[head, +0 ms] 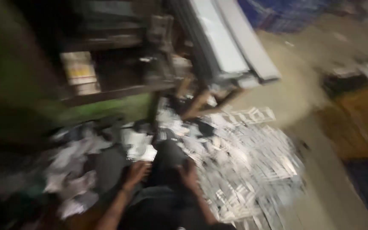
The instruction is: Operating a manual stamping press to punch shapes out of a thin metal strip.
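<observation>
Both hands, left hand (136, 172) and right hand (189, 172), are resting on a dark knee (167, 159) beside blurred white packets (252, 162); grips are blurring beyond telling.

Green machine body (9, 85) at left, dark metal frame (120, 91) with a yellow-and-white label (79, 72), grey flat panels (231, 42) leaning above, blue crate (284, 15) at top, concrete floor (294, 85), all blurred.

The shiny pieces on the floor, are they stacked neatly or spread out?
Spread out: the shiny pieces lie scattered loosely over the floor.
</observation>
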